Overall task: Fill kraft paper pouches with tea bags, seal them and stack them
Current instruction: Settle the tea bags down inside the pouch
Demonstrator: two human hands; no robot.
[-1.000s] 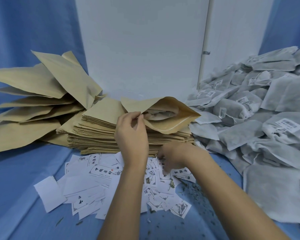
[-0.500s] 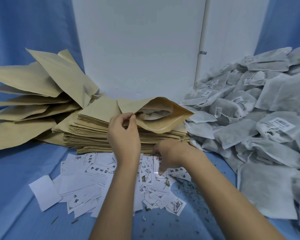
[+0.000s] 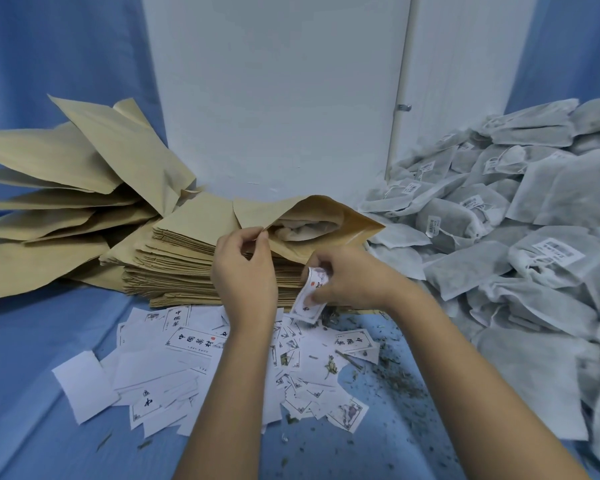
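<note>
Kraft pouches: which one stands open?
The pouch atop the middle stack: the left hand pinches its gaping mouth, white bag inside. The others lie flat.

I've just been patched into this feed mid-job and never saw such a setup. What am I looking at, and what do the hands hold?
There is no machine here: these are a person's two bare hands, and the single picture comes from a camera worn on the head, looking forward and down. The left hand pinches the lip of an open brown paper pouch with a tea bag inside; the pouch lies on a stack of flat pouches. The right hand has a small printed label in its grip. More labels lie scattered on the blue cloth, with tea crumbs. A heap of tea bags sits to the right, loose pouches to the left.
</note>
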